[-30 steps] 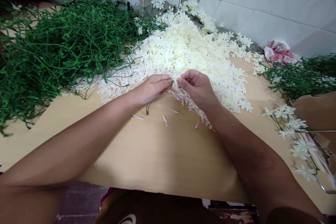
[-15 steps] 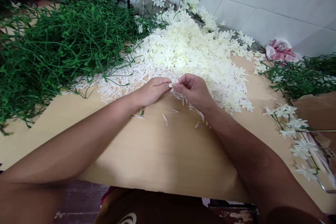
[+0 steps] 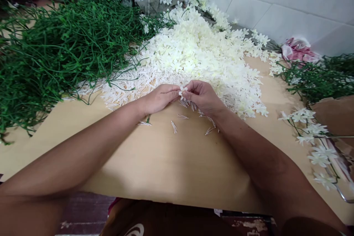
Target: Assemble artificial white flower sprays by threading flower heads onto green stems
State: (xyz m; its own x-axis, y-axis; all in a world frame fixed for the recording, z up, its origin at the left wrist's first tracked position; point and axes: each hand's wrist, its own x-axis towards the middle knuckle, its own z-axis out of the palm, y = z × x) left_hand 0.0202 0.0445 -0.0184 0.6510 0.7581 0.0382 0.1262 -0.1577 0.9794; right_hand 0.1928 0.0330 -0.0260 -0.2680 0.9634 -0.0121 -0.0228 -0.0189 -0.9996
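Observation:
A small white flower [image 3: 182,91] sits between my two hands at the middle of the view. My right hand [image 3: 203,96] pinches its petals between thumb and fingertips. From the other side, my left hand [image 3: 162,99] has its fingers pressed together around something at the flower; a green stem end [image 3: 148,118] sticks out below that palm. Just beyond the hands lies a heap of white blossoms [image 3: 193,48], with thin white stamens [image 3: 121,92] spread along its near left edge. A few loose stamens [image 3: 173,127] lie nearer to me on the brown board.
Green plastic stems [image 3: 74,44] are heaped on the left, and more [image 3: 326,77] at the right. Finished-looking flower sprays [image 3: 315,129] lie by a cardboard box [image 3: 334,116]. A tiled wall [image 3: 276,3] stands behind. The brown board [image 3: 166,169] reaches to my lap.
The flower between my fingertips has turned to show its open petals more fully. Both hands remain in nearly the same place. The view has shifted slightly.

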